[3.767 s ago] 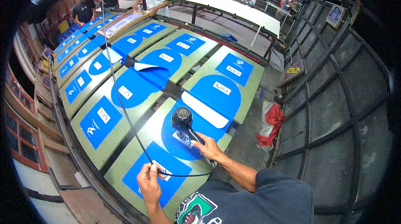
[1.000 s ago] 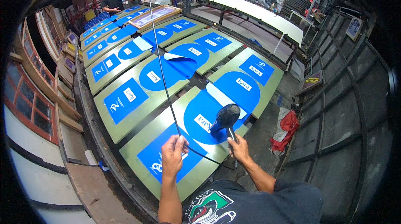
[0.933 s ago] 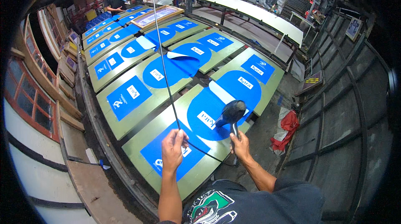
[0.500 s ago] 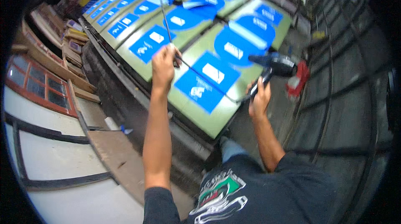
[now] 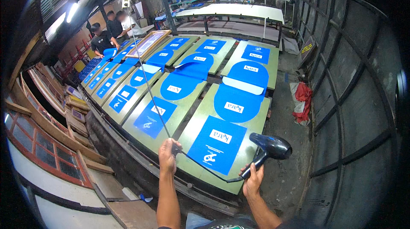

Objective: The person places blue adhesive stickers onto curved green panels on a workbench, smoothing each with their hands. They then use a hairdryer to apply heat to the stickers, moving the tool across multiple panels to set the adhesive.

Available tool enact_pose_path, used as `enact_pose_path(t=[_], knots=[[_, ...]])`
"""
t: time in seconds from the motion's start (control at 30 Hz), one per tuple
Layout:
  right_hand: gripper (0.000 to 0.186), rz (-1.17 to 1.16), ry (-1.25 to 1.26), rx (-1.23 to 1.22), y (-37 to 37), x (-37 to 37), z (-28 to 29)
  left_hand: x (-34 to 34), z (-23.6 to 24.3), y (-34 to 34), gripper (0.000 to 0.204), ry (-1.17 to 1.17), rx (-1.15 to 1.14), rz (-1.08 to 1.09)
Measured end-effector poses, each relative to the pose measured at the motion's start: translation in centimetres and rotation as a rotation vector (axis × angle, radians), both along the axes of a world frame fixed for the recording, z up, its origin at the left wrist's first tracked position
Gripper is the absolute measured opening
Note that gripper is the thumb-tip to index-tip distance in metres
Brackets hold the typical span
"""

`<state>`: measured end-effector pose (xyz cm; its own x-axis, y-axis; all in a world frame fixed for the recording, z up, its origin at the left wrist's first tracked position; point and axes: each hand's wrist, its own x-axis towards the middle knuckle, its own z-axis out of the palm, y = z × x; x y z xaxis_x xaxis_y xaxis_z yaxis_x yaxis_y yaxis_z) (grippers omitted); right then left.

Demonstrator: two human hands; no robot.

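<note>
My right hand (image 5: 253, 181) is wrapped round the handle of a black hair dryer (image 5: 273, 146), whose nozzle points left over the near edge of the printing table (image 5: 232, 187). In my closed left hand (image 5: 167, 157) is the dryer's black power cord (image 5: 147, 84). From there one stretch runs down to the dryer's handle, and another rises to a hanging white socket strip (image 5: 126, 1). Just beyond my hands lies a flat blue fabric panel (image 5: 205, 143) with white print. Behind it rests a rounded blue piece (image 5: 252, 108) with a pale strip across it.
Several more blue printed panels (image 5: 156, 118) lie in rows on the long table. A wooden screen frame (image 5: 148, 43) rests across its far part. People (image 5: 102, 41) stand at the far left. Dark metal wall panels (image 5: 354, 101) line the right, with a red-and-white bundle (image 5: 302, 101) beside them.
My view has tilted up, bringing the far room and people into sight. Both hands now appear lower in the picture, still holding the cord and the hair dryer.
</note>
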<state>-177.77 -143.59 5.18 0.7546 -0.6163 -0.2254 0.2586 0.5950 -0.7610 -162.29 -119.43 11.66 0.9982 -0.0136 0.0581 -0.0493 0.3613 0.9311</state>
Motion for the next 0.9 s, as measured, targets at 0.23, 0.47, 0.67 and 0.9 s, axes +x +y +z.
enact_pose_path(t=[0.23,0.47,0.67,0.9], knots=[[0.034,-0.225,0.042,-0.143,4.0,1.4,-1.8,4.5,-1.4,2.9,0.03,0.095,-0.182,-0.359],[0.025,-0.371,0.254,-0.137,11.1,5.3,-0.7,17.4,-0.4,12.7,0.036,0.095,-0.378,-0.399],[0.026,-0.25,0.277,-0.245,13.0,9.5,-1.5,17.2,-1.6,19.1,0.025,0.121,0.03,-0.363],[0.042,-0.063,0.498,-0.475,12.8,15.1,-1.3,16.7,-2.7,22.7,0.021,0.126,0.089,-0.35]])
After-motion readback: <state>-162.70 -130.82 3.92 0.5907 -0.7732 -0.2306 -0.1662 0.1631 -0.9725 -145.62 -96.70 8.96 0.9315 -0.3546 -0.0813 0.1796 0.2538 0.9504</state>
